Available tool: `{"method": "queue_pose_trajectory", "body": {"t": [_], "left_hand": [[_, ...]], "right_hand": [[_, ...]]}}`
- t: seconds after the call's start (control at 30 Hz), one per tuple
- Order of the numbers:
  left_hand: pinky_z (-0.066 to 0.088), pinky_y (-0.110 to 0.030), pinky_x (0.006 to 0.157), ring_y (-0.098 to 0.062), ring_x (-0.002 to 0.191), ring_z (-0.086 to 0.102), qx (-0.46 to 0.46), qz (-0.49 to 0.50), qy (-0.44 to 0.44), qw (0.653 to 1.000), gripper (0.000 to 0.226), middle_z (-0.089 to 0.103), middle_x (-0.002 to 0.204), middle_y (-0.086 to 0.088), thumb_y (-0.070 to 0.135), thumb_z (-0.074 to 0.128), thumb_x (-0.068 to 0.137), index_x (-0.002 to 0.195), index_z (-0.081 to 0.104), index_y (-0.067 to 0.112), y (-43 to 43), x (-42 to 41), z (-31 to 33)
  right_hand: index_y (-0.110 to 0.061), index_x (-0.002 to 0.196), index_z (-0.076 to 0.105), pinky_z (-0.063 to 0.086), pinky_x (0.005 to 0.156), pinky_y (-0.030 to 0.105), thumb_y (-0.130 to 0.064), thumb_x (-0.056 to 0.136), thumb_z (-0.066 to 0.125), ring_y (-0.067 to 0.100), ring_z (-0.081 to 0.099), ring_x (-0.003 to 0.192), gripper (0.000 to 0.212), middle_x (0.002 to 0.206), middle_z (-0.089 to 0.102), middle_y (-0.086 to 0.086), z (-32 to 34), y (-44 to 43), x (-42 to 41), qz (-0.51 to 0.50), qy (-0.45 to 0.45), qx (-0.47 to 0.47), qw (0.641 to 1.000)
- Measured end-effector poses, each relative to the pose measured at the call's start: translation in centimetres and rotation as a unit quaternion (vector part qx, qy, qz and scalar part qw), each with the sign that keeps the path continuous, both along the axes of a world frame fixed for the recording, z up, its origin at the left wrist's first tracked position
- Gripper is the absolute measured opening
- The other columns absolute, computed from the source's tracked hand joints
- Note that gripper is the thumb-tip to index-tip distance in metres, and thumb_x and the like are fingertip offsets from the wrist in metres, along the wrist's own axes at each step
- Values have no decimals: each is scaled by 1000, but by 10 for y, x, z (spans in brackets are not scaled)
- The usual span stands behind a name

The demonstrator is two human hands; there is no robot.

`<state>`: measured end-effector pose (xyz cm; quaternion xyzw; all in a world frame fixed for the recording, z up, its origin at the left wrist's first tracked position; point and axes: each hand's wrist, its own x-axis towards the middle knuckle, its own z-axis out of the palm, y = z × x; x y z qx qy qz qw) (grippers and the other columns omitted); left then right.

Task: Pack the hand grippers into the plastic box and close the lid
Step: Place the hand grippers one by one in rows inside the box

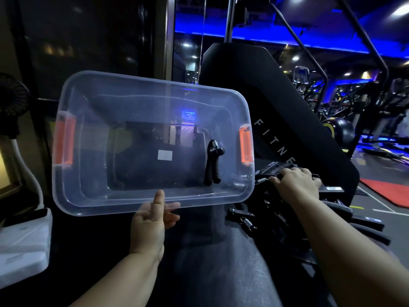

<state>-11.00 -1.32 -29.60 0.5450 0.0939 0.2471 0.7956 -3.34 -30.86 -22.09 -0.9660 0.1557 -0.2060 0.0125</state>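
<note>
A clear plastic box [73, 202] with orange latches [245, 144] is tilted up with its opening toward me. My left hand [152, 220] grips its near rim, thumb inside. One black hand gripper [213, 165] lies inside at the right end. My right hand [294, 182] rests on a pile of black hand grippers [261, 220] right of the box, fingers curled on one with a metal spring [262, 180]. No lid is clearly in view.
A black padded gym bench with white lettering [274, 138] rises behind the pile. A white object [22, 244] lies at the left, with a small black fan [11, 100] above it. Exercise machines and a red mat [387, 191] fill the far right.
</note>
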Motion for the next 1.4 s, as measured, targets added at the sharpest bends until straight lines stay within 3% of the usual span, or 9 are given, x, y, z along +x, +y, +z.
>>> {"method": "queue_pose_trajectory", "body": {"t": [0.37,0.47,0.67,0.9,1.07,1.23,1.33,1.4], "left_hand": [[45,-23,50,-5,43,58,-2,-1,1,1000,39,73,67,1,38,51,93,81,62,3,1,1,-1],[45,-23,50,-4,44,58,-1,-3,2,1000,41,73,68,2,38,51,93,86,63,0,2,1,-1],[45,-19,47,-4,43,57,6,-2,4,1000,42,73,65,3,36,51,94,90,60,-5,1,0,0],[45,-27,54,-6,45,59,2,-10,5,1000,37,74,68,2,39,52,92,83,60,5,2,-3,1],[45,-26,53,-5,44,58,0,-10,6,1000,37,73,67,3,39,52,92,86,60,4,1,-4,2],[45,-25,53,-5,44,58,-3,-12,10,1000,38,73,67,3,39,52,92,85,61,3,1,-4,3],[44,-26,54,-5,44,58,-7,-16,12,1000,38,74,68,2,39,52,92,86,61,3,1,-4,3],[44,-26,53,-5,44,58,-11,-20,11,1000,37,74,68,2,39,51,93,85,60,3,1,-4,4]], "right_hand": [[-16,115,54,28,96,42,-43,94,48,28,45,121,35,117,62,9,0,9,-29,41,-86,123,988],[-14,105,51,30,95,42,-40,95,48,31,50,112,29,109,62,14,-4,15,-40,48,-90,143,985],[-8,95,42,38,71,39,-33,91,48,34,53,81,25,79,55,12,-12,27,-54,77,-127,233,961],[-12,103,39,32,60,35,-27,89,50,30,49,72,23,79,54,9,-17,32,-64,93,-168,272,943],[-12,98,45,36,55,31,-20,88,56,22,52,67,17,73,54,5,-17,40,-72,122,-224,371,893],[-16,98,45,38,53,27,-23,90,63,15,49,61,21,72,51,0,-21,46,-80,141,-246,412,866],[-22,93,46,46,56,32,-22,86,69,20,54,59,24,75,53,-2,-17,49,-85,155,-292,441,835],[-22,90,48,52,54,28,-17,83,72,10,58,54,26,79,54,-1,-11,52,-89,178,-330,459,805]]}}
